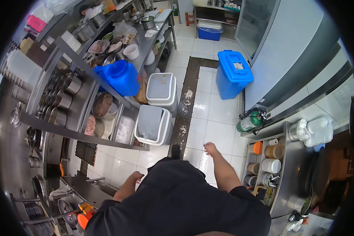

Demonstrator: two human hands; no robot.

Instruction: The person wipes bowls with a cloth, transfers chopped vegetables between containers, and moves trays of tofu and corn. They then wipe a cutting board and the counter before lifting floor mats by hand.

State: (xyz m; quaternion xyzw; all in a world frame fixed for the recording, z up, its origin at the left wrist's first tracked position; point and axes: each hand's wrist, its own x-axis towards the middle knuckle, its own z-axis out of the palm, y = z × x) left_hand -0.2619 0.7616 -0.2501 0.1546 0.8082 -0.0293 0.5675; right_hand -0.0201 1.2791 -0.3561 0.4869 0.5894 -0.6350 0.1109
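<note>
My left hand [136, 176] is low beside my body, its fingers curled round a small white and red thing [138, 182] that I cannot make out. Out in front of me over the white floor tiles hangs my right hand [211, 148], its fingers loosely curled and small in view; whether anything is in them I cannot tell. A black shoe [176, 152] shows between the hands, on the dark floor strip [183, 118]. Nearest to my hands on the left stands a white bin [167, 129] with its grey lid [150, 116] tilted in the opening.
Left, a steel shelf [78, 135] holds pots, meat and a blue jug [122, 78]; a second white bin [161, 88] stands beside it. Ahead right is a blue lidded bin [232, 76]. A green cylinder [249, 122] and a shelf of jars [271, 165] line the right side.
</note>
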